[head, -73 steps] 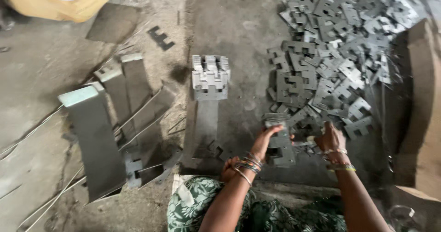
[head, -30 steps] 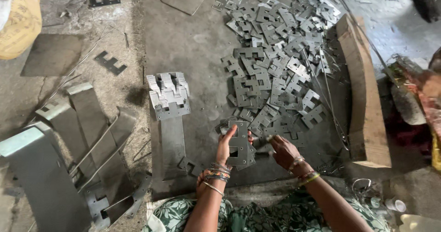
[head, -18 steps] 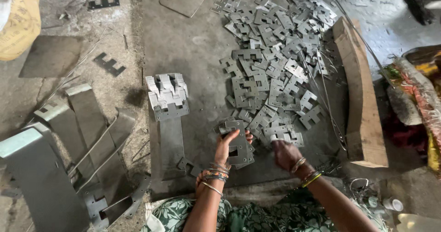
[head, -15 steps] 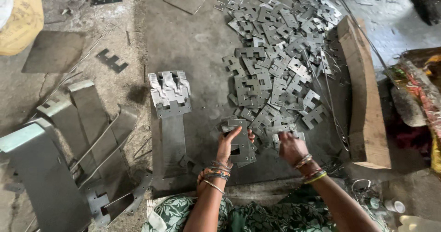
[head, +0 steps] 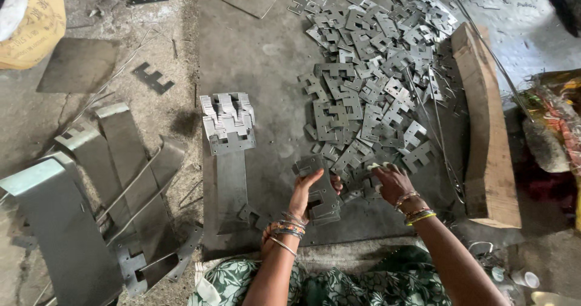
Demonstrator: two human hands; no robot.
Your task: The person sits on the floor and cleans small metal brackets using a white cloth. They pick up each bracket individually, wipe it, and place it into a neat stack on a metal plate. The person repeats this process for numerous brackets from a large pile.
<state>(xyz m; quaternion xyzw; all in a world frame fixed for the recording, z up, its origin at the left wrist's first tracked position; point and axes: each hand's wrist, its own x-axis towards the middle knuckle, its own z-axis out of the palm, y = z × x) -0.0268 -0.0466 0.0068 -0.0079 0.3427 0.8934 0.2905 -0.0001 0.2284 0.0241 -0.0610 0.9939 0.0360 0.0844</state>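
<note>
Now the left hand (head: 305, 188) still grips its stack of notched metal plates (head: 319, 191); the right hand (head: 390, 182), fingers curled, has reached into the loose plate pile (head: 375, 70).

Left hand (head: 307, 188) clasped; right hand (head: 392, 184) reaching, fingers curled.

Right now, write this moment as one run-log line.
left hand: holds stack of metal plates | right hand: reaching into loose plate pile | wooden block: right of pile

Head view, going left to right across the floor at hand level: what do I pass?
Curved grey sheet-metal strips → neat stack of notched metal plates → left hand holding a plate bundle → right hand → wooden block.
</note>
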